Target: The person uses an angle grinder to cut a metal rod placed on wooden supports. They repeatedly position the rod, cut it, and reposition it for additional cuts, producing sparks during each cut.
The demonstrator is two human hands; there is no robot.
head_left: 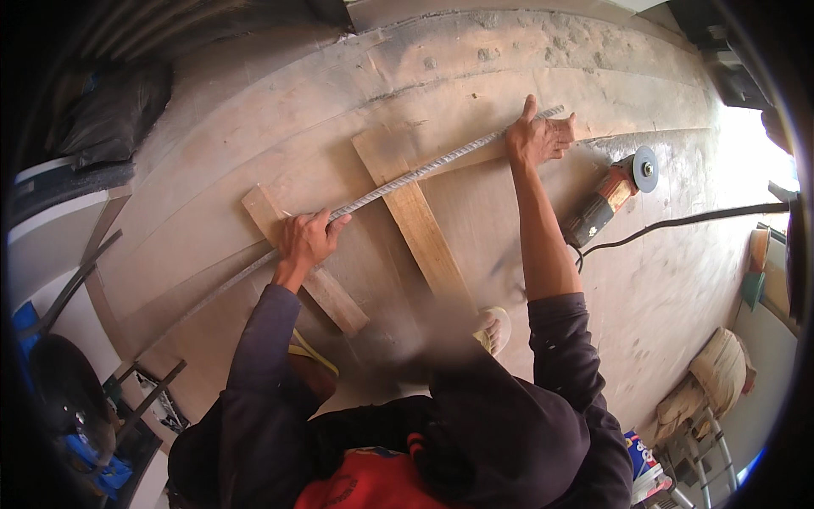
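Note:
A long ribbed metal rod lies diagonally over two wooden boards, a longer one and a shorter one. My left hand is closed on the rod above the shorter board. My right hand is at the rod’s upper right end, thumb raised and fingers apart and partly bent, resting against it without a clear grip. Just right of that hand an orange and black angle grinder lies on the floor, a grey disc on its head and a dark cable trailing rightward.
The worn pale floor surrounds the boards. At left are black plastic-covered items and dark metal bars. A crumpled sack and metal frame stand at lower right. My sandalled foot shows below the boards.

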